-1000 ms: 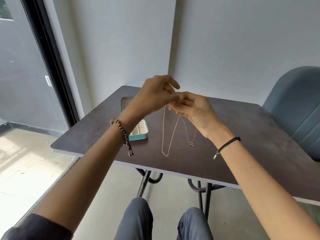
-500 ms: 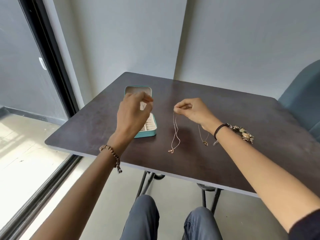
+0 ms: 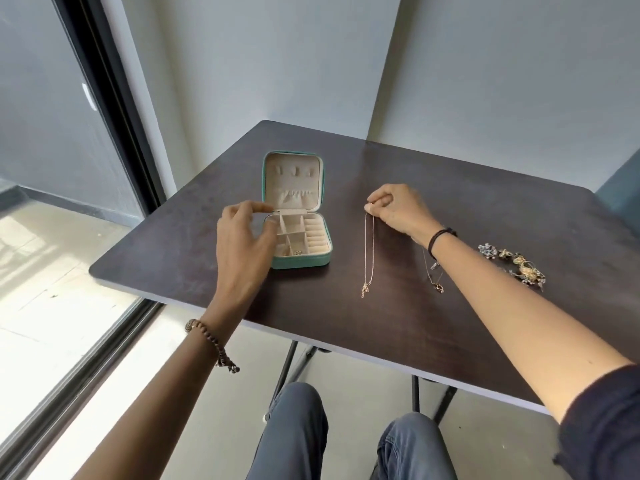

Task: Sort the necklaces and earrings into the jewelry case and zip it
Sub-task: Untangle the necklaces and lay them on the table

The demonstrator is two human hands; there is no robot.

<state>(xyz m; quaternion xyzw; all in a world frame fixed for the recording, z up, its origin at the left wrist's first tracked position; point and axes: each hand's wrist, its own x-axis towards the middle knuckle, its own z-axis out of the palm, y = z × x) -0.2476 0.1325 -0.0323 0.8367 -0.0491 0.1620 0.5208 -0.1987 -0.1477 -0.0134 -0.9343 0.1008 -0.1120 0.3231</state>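
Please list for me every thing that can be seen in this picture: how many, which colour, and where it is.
jewelry case: one, teal with cream lining, open, on the table's left part
small pieces: a few, gold-looking, in the case's front compartment
thin necklace: one, gold, running from the right hand toward the table's near edge
pendant necklace: one, fine chain with a dark pendant, partly under the right wrist
jewelry pile: one heap, gold and grey, on the table's right part
table: one, dark brown, by the wall corner
chair: one, blue-grey, at the right edge
left hand: over the case's left side; whether it holds anything is unclear
right hand: its fingers pinch the thin necklace's top end
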